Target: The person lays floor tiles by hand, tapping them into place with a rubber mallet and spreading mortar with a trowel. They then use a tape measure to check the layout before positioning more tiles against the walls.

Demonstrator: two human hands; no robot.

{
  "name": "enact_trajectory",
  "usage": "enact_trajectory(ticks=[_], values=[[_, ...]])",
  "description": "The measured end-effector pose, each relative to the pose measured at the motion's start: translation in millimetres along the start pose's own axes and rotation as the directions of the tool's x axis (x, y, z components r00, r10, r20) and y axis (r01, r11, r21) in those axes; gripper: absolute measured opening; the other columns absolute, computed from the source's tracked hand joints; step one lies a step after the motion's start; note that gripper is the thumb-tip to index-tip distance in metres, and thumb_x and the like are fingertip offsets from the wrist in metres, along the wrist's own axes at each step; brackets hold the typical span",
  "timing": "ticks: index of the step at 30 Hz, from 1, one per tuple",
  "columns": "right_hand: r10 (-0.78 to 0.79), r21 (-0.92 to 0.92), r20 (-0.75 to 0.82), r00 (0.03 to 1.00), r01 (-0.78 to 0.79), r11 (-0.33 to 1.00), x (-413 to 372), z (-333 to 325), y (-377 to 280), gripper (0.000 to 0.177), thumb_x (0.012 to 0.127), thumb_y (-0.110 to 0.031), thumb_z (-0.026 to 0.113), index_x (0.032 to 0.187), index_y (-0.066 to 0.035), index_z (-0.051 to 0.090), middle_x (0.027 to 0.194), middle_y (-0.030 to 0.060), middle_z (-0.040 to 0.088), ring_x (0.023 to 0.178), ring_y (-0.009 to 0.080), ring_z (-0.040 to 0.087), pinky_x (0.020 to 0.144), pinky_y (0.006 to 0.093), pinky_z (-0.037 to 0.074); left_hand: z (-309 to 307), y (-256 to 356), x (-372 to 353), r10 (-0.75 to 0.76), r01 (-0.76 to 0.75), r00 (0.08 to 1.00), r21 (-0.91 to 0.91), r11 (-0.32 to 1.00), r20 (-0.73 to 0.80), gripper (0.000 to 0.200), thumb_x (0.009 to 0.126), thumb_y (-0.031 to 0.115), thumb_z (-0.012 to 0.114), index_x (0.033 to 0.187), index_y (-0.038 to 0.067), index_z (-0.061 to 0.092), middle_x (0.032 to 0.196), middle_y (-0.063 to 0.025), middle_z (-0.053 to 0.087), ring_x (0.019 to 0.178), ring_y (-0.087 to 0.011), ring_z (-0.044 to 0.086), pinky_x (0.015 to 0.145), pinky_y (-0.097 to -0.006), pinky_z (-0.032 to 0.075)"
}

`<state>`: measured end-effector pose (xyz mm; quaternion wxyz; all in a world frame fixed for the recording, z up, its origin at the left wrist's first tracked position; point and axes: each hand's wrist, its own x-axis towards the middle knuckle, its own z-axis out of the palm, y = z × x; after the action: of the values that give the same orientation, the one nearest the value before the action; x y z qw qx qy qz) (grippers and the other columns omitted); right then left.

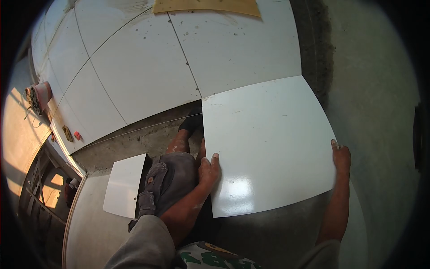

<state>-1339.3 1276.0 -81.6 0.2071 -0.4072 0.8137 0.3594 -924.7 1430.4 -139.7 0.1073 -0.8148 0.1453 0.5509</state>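
Note:
A large glossy white floor tile [268,134] lies in front of me. Its far edge meets the row of laid white tiles [139,71]. My left hand [209,171] grips the tile's left edge, with the thumb over the top face. On the opposite edge, my right hand [341,157] is closed in the same way, fingers under the rim and out of sight. Beneath the left side, part of my leg is hidden by the tile. Beside my knee, a smaller white tile [123,184] rests on the concrete.
A thin string [148,127] runs over the rough mortar strip [116,148] along the laid tiles. A tan board [206,6] lies on them at the top. At the left are a pinkish container [41,96] and a small red object [77,135], near the floor's edge above a lower level.

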Motion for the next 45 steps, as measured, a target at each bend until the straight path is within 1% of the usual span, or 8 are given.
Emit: enact_trajectory(ticks=[2,3,5,18,24,32,39,45], values=[[0.029,0.005,0.077,0.997,-0.029,1.0,-1.3,-6.2,-3.3,0.063,0.083,-0.05,0.051,0.096,0.011,0.059,0.096,0.0289,0.059,0.094,0.0404,0.057,0.083,0.0431,0.044,6.5,-10.7,6.5,0.056,-0.056,0.998,0.01,0.998,-0.015,0.056,0.086,0.045,0.047,0.083,-0.01,0.053,0.087,-0.025,0.058,0.084,-0.03,0.057,0.077,-0.0399,0.042],[0.079,-0.003,0.128,0.989,-0.08,0.997,-2.0,-10.7,-7.0,0.064,0.083,-0.051,0.051,0.1,0.01,0.059,0.099,0.0278,0.059,0.097,0.0392,0.056,0.086,0.0421,0.043,4.9,-9.6,7.6,0.007,0.002,0.996,-0.105,0.994,0.084,0.057,0.086,0.038,0.047,0.109,-0.013,0.046,0.111,-0.0318,0.051,0.109,-0.0385,0.05,0.094,-0.0391,0.037],[0.048,-0.001,0.074,0.996,-0.049,0.999,2.1,-3.4,1.5,0.064,0.083,-0.051,0.051,0.104,0.009,0.058,0.103,0.0268,0.058,0.1,0.0377,0.056,0.088,0.0412,0.043,16.5,-25.4,14.0,0.014,-0.015,1.0,-0.048,0.999,-0.017,0.055,0.086,0.045,0.048,0.086,-0.01,0.053,0.087,-0.0229,0.058,0.084,-0.0272,0.056,0.077,-0.0381,0.042],[0.018,0.013,-0.058,0.998,-0.018,1.0,-19.6,-16.4,-8.3,0.063,0.083,-0.051,0.05,0.101,0.009,0.058,0.099,0.0263,0.06,0.096,0.0386,0.057,0.083,0.0422,0.044,3.7,-7.5,0.0,0.024,-0.023,1.0,-0.075,0.997,0.014,0.059,0.084,0.045,0.049,0.096,-0.013,0.052,0.097,-0.023,0.057,0.094,-0.0255,0.054,0.084,-0.0353,0.04],[0.02,-0.033,-0.023,1.0,-0.021,0.999,-48.5,-26.8,3.7,0.054,0.085,-0.048,0.049,0.095,0.003,0.061,0.093,0.0222,0.062,0.089,0.0363,0.06,0.079,0.0427,0.047,-23.7,-12.3,3.2,0.079,-0.077,0.996,-0.054,0.996,0.032,0.059,0.086,0.046,0.045,0.096,-0.011,0.053,0.1,-0.0306,0.055,0.099,-0.0378,0.055,0.087,-0.04,0.04],[0.039,-0.049,-0.075,0.996,-0.042,0.998,-112.8,-75.9,74.6,0.052,0.085,-0.046,0.05,0.089,0.005,0.061,0.086,0.0242,0.062,0.085,0.0373,0.06,0.076,0.0432,0.046,-21.2,-3.9,-98.3,-0.029,-0.011,0.981,0.204,0.979,0.192,0.064,0.088,0.048,0.036,0.108,-0.012,0.045,0.109,-0.0352,0.05,0.107,-0.0438,0.049,0.093,-0.0431,0.036],[0.116,-0.133,0.004,0.993,-0.115,0.984,-129.8,-54.2,122.5,0.052,0.085,-0.046,0.05,0.087,0.005,0.061,0.088,0.0237,0.061,0.087,0.0366,0.059,0.076,0.0427,0.046,15.6,-39.3,-100.6,0.013,-0.11,0.947,0.29,0.951,0.32,0.065,0.088,0.048,0.035,0.105,-0.014,0.045,0.106,-0.037,0.05,0.105,-0.0466,0.049,0.092,-0.0443,0.037],[0.144,-0.094,0.112,0.983,-0.133,0.987,-98.4,2.0,124.7,0.054,0.084,-0.048,0.051,0.088,0.005,0.061,0.089,0.0242,0.061,0.088,0.0373,0.059,0.077,0.0432,0.046,41.3,-43.1,-75.8,0.043,-0.139,0.971,0.406,0.903,0.236,0.063,0.088,0.047,0.035,0.099,-0.014,0.049,0.098,-0.0366,0.054,0.099,-0.0479,0.052,0.09,-0.0454,0.039]])
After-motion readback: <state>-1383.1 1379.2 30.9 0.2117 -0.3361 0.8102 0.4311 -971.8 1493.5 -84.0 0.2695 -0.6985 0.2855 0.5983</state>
